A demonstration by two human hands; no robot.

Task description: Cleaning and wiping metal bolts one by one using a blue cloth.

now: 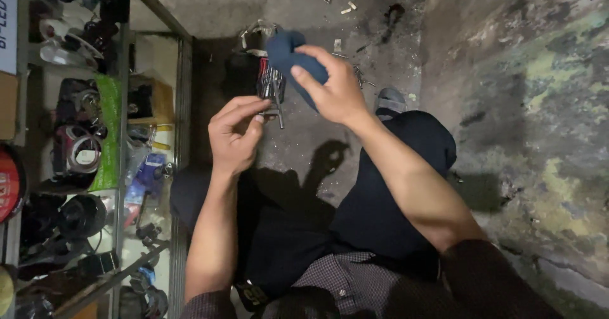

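My right hand grips a dark blue pouch holding a set of metal hex keys, raised above a concrete floor. My left hand pinches one L-shaped hex key at its bend, just below the set. Both forearms reach forward over my knees in dark trousers.
A glass display cabinet with a metal frame stands on the left, filled with cables, small parts and packages. Scraps and screws lie on the concrete floor ahead. A stained, peeling wall rises on the right. My shoe rests near it.
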